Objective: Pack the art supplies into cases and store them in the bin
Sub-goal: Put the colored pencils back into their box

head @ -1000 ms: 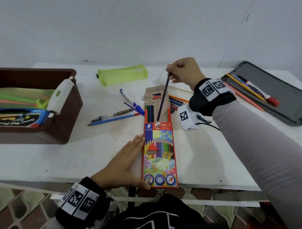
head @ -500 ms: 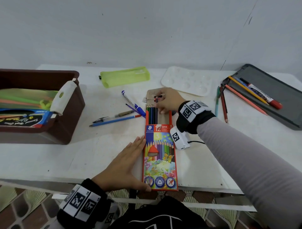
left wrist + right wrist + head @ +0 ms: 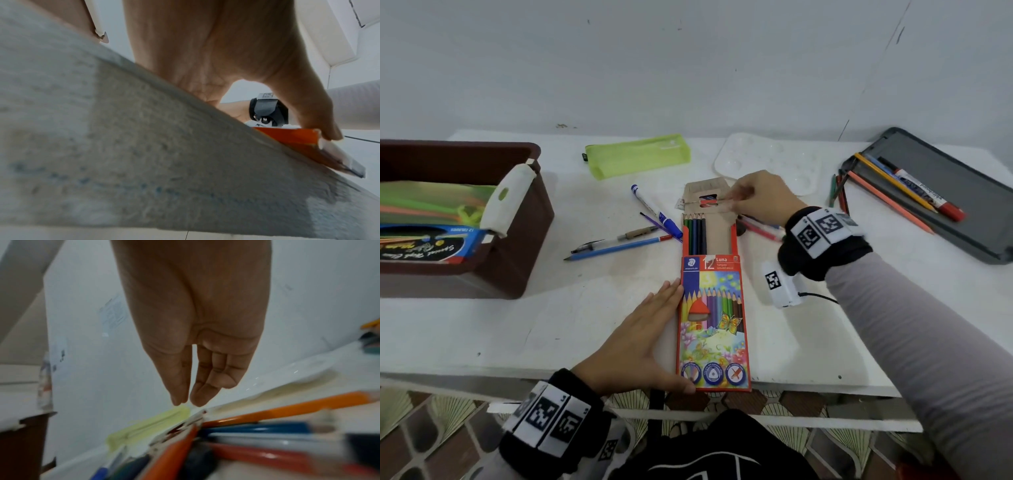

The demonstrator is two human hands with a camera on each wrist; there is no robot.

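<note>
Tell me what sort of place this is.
Probably a home craft or study corner, not a workshop: a plain white table against a bare wall, strewn with a coloured pencil box, loose pens and a paint palette, above patterned floor tiles.

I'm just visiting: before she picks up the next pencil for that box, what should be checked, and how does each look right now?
1. Pencil box held steady: ok, left hand lies flat along its side, thumb on the near corner.
2. Box mouth open: ok, flap folded back.
3. Room inside: ok, five pencils fill only the left part.
4. Right hand free: ok, wrist view shows nothing in its grip.
5. Loose pencils within reach: ok, several lie under the right wrist.
6. Bin has room for the box: cannot tell.
</note>
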